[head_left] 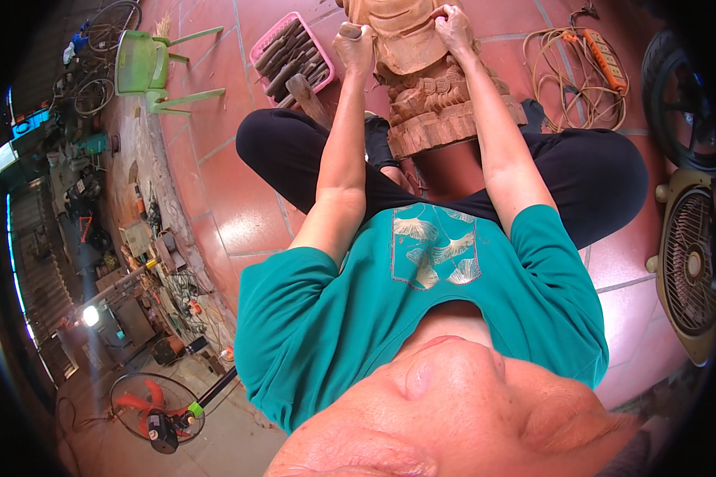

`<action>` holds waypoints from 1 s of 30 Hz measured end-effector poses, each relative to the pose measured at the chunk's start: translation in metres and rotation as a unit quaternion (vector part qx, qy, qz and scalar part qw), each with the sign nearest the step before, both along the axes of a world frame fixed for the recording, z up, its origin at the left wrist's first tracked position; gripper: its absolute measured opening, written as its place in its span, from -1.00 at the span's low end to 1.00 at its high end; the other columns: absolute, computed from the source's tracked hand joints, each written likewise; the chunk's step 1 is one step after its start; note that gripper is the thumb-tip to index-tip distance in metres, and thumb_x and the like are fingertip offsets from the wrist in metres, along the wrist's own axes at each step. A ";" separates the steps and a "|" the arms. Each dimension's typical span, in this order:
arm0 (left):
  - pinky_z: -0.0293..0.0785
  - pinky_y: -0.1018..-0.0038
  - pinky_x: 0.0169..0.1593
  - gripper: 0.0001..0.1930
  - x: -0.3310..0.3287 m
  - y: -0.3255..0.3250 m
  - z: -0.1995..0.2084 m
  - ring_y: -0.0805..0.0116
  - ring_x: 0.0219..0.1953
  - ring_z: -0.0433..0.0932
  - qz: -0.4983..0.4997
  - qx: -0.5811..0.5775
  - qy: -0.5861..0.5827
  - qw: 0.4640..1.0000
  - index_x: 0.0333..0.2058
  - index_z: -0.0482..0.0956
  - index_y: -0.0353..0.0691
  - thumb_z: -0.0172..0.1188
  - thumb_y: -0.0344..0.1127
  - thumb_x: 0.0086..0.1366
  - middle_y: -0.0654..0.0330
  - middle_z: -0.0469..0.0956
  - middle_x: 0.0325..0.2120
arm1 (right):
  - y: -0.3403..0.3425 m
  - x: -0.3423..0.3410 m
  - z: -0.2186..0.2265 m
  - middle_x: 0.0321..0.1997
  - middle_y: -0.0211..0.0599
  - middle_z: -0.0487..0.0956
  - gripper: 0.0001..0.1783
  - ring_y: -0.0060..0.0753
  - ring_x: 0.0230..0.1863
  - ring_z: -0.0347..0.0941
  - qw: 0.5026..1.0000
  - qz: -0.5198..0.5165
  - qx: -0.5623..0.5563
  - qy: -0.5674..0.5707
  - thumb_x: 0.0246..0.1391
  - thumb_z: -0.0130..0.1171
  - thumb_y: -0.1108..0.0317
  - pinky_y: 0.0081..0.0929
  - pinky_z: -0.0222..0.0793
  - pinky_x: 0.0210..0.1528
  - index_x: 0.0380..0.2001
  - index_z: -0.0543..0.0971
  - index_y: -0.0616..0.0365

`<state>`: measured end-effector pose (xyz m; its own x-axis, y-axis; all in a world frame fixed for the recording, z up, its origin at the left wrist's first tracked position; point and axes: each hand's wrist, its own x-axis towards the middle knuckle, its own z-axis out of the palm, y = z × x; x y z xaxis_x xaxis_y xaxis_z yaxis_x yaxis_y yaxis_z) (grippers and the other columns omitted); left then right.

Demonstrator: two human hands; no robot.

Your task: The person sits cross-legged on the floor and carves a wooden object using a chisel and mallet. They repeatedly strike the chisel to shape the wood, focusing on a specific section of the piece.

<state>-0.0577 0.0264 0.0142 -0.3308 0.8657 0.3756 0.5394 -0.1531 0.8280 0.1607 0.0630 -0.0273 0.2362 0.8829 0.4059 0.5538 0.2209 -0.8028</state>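
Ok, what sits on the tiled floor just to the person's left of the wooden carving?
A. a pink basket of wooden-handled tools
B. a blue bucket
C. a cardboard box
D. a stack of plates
A: a pink basket filled with wooden-handled tools lies on the floor beside the wooden carving, near the left hand.

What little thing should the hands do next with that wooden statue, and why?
Probably bring the left hand a touch closer to the wooden carving. It is closed round a wooden handle right beside the carving, while the right hand presses on its other side, seemingly steadying it.
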 end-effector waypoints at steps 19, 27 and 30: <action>0.47 0.35 -0.44 -0.85 0.000 -0.001 0.004 0.34 -0.59 0.59 0.028 -0.001 -0.070 0.997 -0.61 0.53 -0.35 0.21 -0.40 0.05 0.09 0.56 -0.73 | -0.004 0.003 0.004 -0.38 -0.18 0.60 -0.81 -0.11 -0.22 0.55 1.000 0.023 -0.015 0.014 -0.08 0.03 0.38 -0.20 0.45 -0.13 -0.46 0.65 0.02; 0.52 0.46 -0.49 -0.79 0.004 -0.009 0.052 0.36 -0.65 0.62 -0.029 -0.138 -0.099 0.985 -0.64 0.63 -0.41 0.17 -0.36 0.02 0.11 0.58 -0.74 | 0.000 0.010 -0.006 -0.38 0.11 0.52 -0.82 0.15 -0.26 0.46 0.996 0.043 0.037 0.062 -0.07 -0.04 0.42 -0.07 0.37 -0.21 -0.45 0.55 0.22; 0.50 0.47 -0.51 -0.83 0.009 -0.011 0.050 0.37 -0.66 0.60 -0.012 -0.088 -0.115 0.989 -0.62 0.60 -0.40 0.17 -0.39 0.02 0.12 0.59 -0.72 | 0.004 0.003 -0.004 -0.37 -0.17 0.61 -0.82 -0.11 -0.21 0.55 1.000 0.015 -0.024 0.012 -0.07 0.04 0.39 -0.21 0.45 -0.13 -0.46 0.65 0.02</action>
<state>-0.0486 0.0154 0.0644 -0.3694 0.9192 0.1360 0.3312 -0.0065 0.9435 0.1637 0.0673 -0.0314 0.2183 0.9078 0.3581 0.5285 0.1986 -0.8254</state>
